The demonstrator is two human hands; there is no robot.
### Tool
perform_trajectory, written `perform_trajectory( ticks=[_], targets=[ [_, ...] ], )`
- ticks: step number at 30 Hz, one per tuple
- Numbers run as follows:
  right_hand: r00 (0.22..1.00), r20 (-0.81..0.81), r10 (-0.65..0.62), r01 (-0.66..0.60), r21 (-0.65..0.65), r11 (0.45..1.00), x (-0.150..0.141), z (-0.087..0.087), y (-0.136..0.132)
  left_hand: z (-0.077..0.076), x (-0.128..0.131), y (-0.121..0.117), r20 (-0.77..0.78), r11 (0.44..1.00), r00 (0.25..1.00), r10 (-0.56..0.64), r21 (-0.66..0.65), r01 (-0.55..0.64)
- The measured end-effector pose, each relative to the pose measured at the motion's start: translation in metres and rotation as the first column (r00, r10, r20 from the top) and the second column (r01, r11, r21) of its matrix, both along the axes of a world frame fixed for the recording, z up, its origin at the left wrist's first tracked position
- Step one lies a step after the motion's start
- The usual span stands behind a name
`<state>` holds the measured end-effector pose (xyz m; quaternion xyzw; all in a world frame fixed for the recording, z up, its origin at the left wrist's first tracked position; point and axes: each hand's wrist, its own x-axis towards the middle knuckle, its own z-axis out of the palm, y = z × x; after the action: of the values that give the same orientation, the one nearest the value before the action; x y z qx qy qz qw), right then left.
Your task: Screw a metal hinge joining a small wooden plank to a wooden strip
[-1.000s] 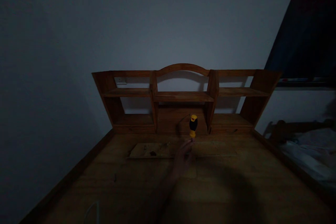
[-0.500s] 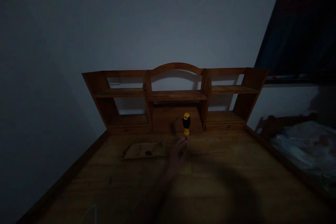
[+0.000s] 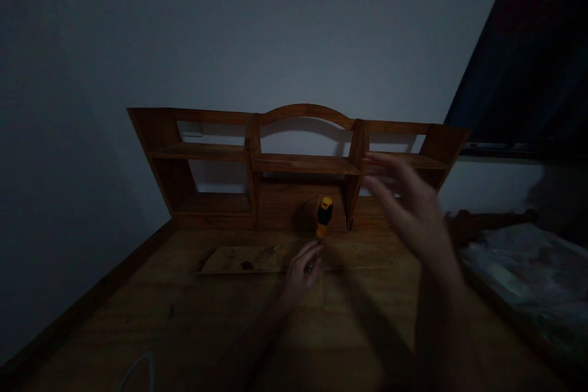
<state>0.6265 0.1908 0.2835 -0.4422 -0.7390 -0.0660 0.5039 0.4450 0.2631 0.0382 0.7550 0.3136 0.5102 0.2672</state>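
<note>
head view: dimly lit, directed over a wooden desktop [image 3: 193,318] toward a three-bay hutch shelf [image 3: 305,163].
screwdriver [image 3: 324,214]: yellow-and-black, poised handle-up above the desktop, before the middle bay of the hutch shelf; leaning slightly, top end to the right.
left hand [image 3: 299,275]: nearly closed, with thumb and fingers pinched about the metal shank [image 3: 316,254], just below the handle.
tip: hidden by the fingers; cannot tell whether touching anything beneath.
right hand [image 3: 413,208]: raised before the right bay of the hutch shelf, apart from the screwdriver; fingers spread from the thumb, blurred, with nothing visible in the grasp.
plank [image 3: 229,260]: lying on the desktop, to the left of the left hand and seemingly extending behind it; marked by a dark hole or knot.
handling: judged light, stiff and hard to break; probably secure on the black grip, slicker on the bare shank, and inclined to tip when pinched only low down.
where to hold: best around the thick black part of the handle, with a loose steadying pinch on the shank.
change from half a second ago: right hand newly in view; screwdriver tilted a little further; left hand at the shank in both.
</note>
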Motion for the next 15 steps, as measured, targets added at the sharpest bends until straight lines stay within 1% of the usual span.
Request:
perform_trajectory(
  ticks=[3, 5, 6, 9, 12, 14, 15],
  targets=[
    [0.993, 0.097, 0.069, -0.055, -0.136, 0.989, -0.01, -0.028, 0.039, -0.002, 0.0, 0.002, -0.013, 1.0, 1.0, 0.001, 0.014, -0.001],
    [0.979, 0.148, 0.137, -0.097, -0.254, 0.962, -0.016, -0.044, 0.06, -0.003, -0.001, 0.004, -0.016, 1.0, 1.0, -0.003, 0.024, 0.004],
    [0.969, 0.164, 0.187, -0.129, -0.308, 0.943, -0.018, -0.049, 0.067, -0.004, -0.001, 0.004, -0.019, 1.0, 1.0, -0.008, 0.029, 0.008],
    [0.927, 0.177, 0.33, -0.239, -0.399, 0.885, -0.014, -0.054, 0.074, -0.003, -0.002, 0.005, -0.022, 0.999, 1.0, -0.015, 0.029, 0.016],
    [0.9, 0.164, 0.403, -0.302, -0.431, 0.85, -0.004, -0.052, 0.075, 0.0, -0.002, 0.003, -0.032, 0.999, 0.999, -0.03, 0.03, 0.031],
    [0.904, 0.165, 0.395, -0.297, -0.42, 0.857, -0.003, -0.051, 0.077, 0.002, -0.001, 0.002, -0.042, 0.999, 0.998, -0.039, 0.033, 0.041],
    [0.915, 0.184, 0.359, -0.264, -0.398, 0.879, -0.004, -0.052, 0.079, 0.002, -0.001, 0.002, -0.046, 0.999, 0.998, -0.04, 0.033, 0.042]
  ],
)
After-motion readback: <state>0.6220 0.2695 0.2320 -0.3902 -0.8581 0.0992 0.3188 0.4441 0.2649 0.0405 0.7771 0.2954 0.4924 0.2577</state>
